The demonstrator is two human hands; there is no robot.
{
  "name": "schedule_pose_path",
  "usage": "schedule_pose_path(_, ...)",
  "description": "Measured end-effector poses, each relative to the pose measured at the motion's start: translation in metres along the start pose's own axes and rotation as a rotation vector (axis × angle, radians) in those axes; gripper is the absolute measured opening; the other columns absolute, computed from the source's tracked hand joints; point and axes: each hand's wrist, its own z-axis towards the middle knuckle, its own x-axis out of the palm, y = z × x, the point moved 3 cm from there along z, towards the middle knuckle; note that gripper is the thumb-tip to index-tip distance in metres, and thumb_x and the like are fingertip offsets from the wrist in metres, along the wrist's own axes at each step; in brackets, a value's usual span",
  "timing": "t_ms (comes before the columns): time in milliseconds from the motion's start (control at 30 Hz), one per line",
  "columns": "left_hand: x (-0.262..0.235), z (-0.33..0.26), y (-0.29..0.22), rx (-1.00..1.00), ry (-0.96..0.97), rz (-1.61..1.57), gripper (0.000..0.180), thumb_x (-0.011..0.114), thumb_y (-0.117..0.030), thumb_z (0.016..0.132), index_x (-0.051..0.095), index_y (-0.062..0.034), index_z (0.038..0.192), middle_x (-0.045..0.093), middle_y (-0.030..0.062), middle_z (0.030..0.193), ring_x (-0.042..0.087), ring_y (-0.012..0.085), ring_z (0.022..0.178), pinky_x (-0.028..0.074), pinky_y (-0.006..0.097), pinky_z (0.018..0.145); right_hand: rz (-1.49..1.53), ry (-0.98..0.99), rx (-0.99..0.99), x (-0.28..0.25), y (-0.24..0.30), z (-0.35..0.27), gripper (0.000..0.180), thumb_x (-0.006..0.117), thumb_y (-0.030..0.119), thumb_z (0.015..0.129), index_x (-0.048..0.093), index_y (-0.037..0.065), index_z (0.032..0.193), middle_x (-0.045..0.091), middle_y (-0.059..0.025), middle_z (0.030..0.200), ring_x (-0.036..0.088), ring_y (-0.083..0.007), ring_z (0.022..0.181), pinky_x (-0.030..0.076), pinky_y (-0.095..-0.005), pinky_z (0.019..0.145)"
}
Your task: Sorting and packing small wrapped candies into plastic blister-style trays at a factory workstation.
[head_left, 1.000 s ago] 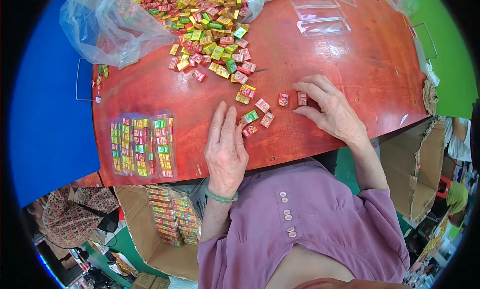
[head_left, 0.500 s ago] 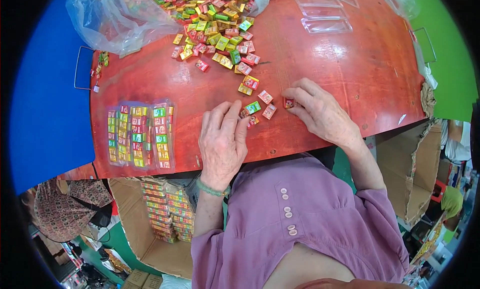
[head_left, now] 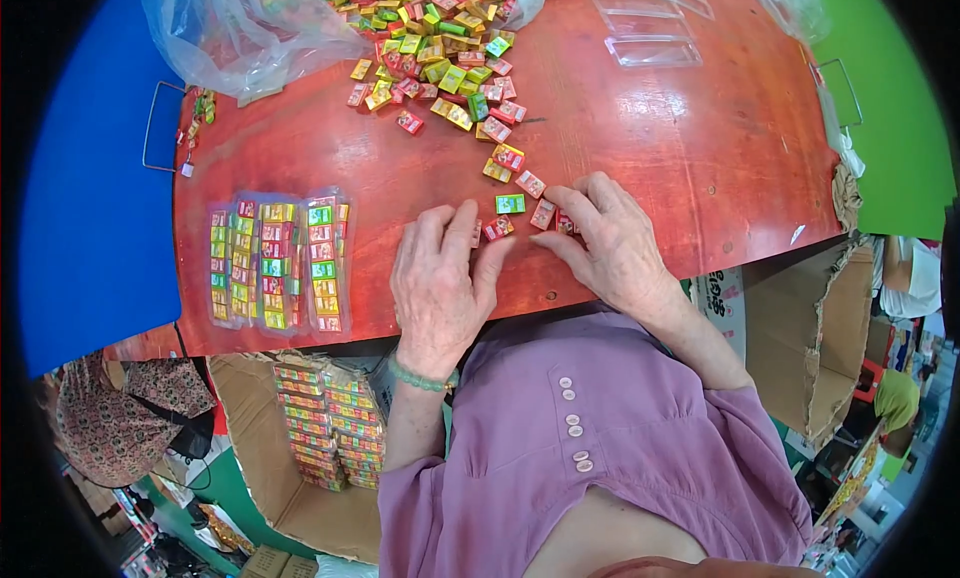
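- Because the filled trays (head_left: 325, 197) stand side by side at the near left, you can reach their rims; thin plastic, probably bendy, so support both ends.
- Far, left of centre: heap of loose boxes (head_left: 437, 53), trailing toward you beside a see-through bag (head_left: 245, 48).
- Your left hand (head_left: 440, 288): thumb and forefinger apart, a partly hidden pinkish box (head_left: 476, 234) by the forefinger; contact cannot be told.
- Near centre, between your hands: red box (head_left: 497, 227), green box (head_left: 510, 204), pale red box (head_left: 543, 214). Judged light, stiff, slick-faced; likely to skid or tip if nudged. Pinch lightly across two opposite side walls; a hard squeeze might dent them.
- Your right hand (head_left: 612, 243): thumb and forefinger curl about a second red box (head_left: 566, 222), partly covered; whether they clamp it, cannot tell.
- Far right: see-through trays (head_left: 655, 50), probably light and flexible; take by the rim.
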Motion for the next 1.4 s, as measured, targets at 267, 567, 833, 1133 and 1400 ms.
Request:
schedule_pose_path(267,0.0,-0.006,0.006,0.039,0.104,-0.07,0.039,0.082,-0.01,0.083,0.066,-0.0003,0.117,0.06,0.0134,0.107,0.067,0.0283,0.085,0.055,0.04,0.073,0.073,0.031,-0.111,-0.002,-0.01,0.026,0.031,0.079,0.014,0.086,0.071,0.007,0.115,0.059,-0.0115,0.1,0.062,-0.0303,0.094,0.053,-0.0418,0.082)
schedule_pose_path(567,0.007,-0.004,-0.01,-0.005,0.026,0.034,0.029,0.077,-0.006,0.086,0.068,-0.002,0.114,0.059,0.0127,0.104,0.065,0.0309,0.091,0.054,0.043,0.074,0.098,0.231,-0.283,-0.003,-0.022,0.066,0.028,0.076,0.014,0.089,0.071,0.006,0.115,0.062,-0.0125,0.112,0.062,-0.0326,0.107,0.053,-0.0411,0.091)
schedule_pose_path(833,-0.003,0.009,0.01,0.001,0.037,0.027,0.025,0.069,-0.002,0.088,0.071,-0.0025,0.113,0.058,0.0114,0.104,0.059,0.0305,0.092,0.052,0.043,0.079,0.079,0.393,-0.406,-0.004,-0.016,0.068,0.025,0.074,0.017,0.09,0.072,0.012,0.115,0.06,-0.0105,0.113,0.061,-0.0318,0.106,0.052,-0.0437,0.092)
schedule_pose_path(1133,0.003,0.017,0.009,0.126,0.087,0.013,0.039,0.063,0.004,0.081,0.069,-0.0014,0.119,0.058,0.0124,0.106,0.059,0.0314,0.092,0.053,0.044,0.081,0.168,0.321,-0.239,-0.015,-0.025,0.061,0.024,0.075,0.016,0.09,0.072,0.008,0.112,0.06,-0.0109,0.1,0.064,-0.0309,0.094,0.054,-0.0412,0.083)
schedule_pose_path(1400,0.001,0.006,0.01,-0.019,0.14,-0.037,0.039,0.076,-0.014,0.09,0.062,0.0026,0.122,0.056,0.0143,0.103,0.061,0.0326,0.089,0.054,0.043,0.077,0.074,0.224,-0.144,-0.012,-0.016,0.057,0.027,0.076,0.017,0.09,0.07,0.005,0.113,0.06,-0.0133,0.098,0.065,-0.0339,0.091,0.053,-0.0434,0.078)
